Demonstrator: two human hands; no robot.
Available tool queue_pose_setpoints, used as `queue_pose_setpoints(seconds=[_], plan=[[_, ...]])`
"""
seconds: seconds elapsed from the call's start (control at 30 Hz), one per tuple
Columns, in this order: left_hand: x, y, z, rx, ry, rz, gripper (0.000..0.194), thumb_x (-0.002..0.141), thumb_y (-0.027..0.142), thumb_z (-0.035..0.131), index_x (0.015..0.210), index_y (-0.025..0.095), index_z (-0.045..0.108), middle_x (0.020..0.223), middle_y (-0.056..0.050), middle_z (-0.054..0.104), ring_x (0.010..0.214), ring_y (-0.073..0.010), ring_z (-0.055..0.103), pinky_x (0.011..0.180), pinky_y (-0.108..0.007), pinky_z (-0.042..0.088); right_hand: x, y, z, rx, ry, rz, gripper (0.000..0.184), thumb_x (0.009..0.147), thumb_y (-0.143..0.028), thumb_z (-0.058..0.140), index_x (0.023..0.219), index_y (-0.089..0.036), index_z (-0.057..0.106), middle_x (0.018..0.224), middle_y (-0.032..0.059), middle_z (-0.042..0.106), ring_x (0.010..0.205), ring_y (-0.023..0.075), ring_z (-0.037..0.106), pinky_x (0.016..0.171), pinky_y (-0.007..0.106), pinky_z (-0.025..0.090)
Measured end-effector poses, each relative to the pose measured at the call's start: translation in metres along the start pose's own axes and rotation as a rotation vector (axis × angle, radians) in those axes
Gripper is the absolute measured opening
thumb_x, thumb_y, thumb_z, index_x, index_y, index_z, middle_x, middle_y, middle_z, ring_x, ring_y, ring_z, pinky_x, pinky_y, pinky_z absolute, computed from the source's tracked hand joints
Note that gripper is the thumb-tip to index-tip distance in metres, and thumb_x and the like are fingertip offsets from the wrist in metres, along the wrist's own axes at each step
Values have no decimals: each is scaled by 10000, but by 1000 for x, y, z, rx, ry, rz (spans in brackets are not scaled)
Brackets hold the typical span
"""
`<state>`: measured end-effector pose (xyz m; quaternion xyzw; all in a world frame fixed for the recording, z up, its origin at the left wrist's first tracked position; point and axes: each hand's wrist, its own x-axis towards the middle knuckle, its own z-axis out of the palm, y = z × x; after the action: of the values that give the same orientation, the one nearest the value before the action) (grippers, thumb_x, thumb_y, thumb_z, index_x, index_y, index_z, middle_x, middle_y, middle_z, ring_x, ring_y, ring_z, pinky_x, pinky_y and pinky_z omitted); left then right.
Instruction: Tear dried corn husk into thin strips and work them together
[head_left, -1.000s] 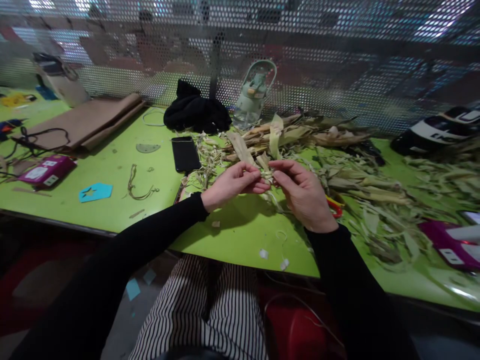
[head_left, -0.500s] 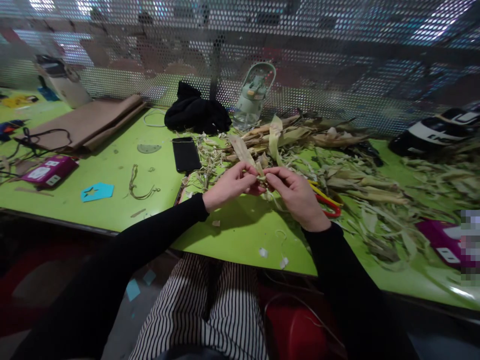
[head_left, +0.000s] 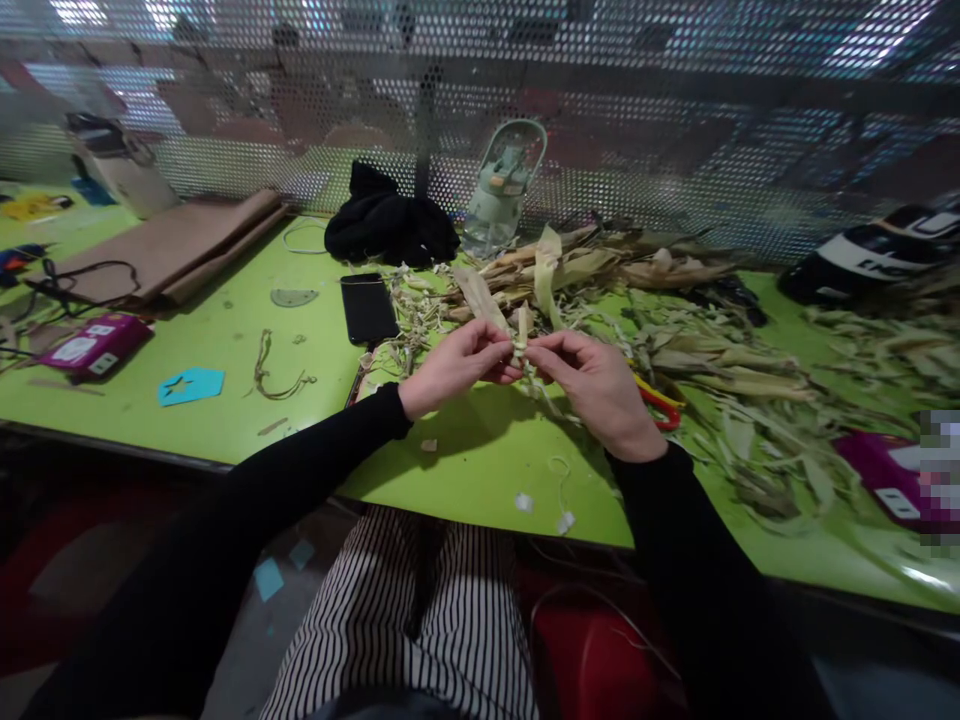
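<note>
pale dried-husk strip (head_left: 523,324) looking part-knotted, upper end standing free; left hand (head_left: 461,368), right hand (head_left: 602,388) pinching it, fingertips closed.

Pale husk strip (head_left: 523,326) — narrow, upright, pinched lower down, over green tabletop (head_left: 465,485)

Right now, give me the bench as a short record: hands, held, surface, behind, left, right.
hands: left hand and right hand, fingertips nearly meeting
held: pale husk piece, pinched by both
surface: green table
behind: husk pile, green bottle, black cloth
left: phone, blue tag with star cutout
right: red-and-yellow handle, partly hidden
</note>
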<state>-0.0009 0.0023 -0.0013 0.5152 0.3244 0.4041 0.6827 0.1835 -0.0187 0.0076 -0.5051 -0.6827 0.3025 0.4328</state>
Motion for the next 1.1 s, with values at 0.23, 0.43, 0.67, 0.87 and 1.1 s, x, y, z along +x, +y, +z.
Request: queue_pose_setpoints(seconds=[0.23, 0.43, 0.67, 0.87, 1.1], plan=[[-3, 5, -3, 109, -18, 103, 124, 987, 132, 528, 878, 155, 474, 735, 32, 630, 662, -57, 679, 716, -213, 549, -1, 0, 0, -34, 14, -46, 263, 867, -460, 700, 811, -204, 673, 711, 0, 625, 635, 131, 509, 612, 286, 425], [0, -2, -4, 292, -17, 187, 129, 938, 114, 557, 837, 156, 490, 653, 40, 608, 584, -51, 612, 620, -186, 487, -2, -5, 4, 159, -100, 42, 263, 827, -416, 734, 982, -208, 692, 832, 14, 675, 716, 143, 568, 713, 308, 507], [-1, -5, -2, 351, 28, 210, 115, 929, 133, 557, 855, 172, 477, 645, 55, 592, 576, -63, 611, 611, -203, 481, -1, -3, 7, 222, -85, 71, 268, 814, -432, 755, 959, -216, 689, 784, -7, 633, 674, 120, 522, 656, 278, 479], [-5, 1, 1, 301, -4, 154, 127, 941, 103, 526, 837, 164, 485, 640, 52, 601, 566, -43, 586, 614, -188, 462, 0, 4, 11, 288, -5, 72, 198, 806, -391, 749, 865, -224, 660, 782, -16, 611, 668, 119, 516, 640, 275, 472], [-5, 3, 3, 248, -70, 136, 156, 946, 73, 506, 831, 171, 467, 645, 46, 614, 565, -44, 583, 617, -198, 472, 1, 3, 11, 320, 48, 57, 118, 781, -288, 729, 851, -240, 647, 809, -17, 614, 691, 125, 531, 652, 280, 476]])
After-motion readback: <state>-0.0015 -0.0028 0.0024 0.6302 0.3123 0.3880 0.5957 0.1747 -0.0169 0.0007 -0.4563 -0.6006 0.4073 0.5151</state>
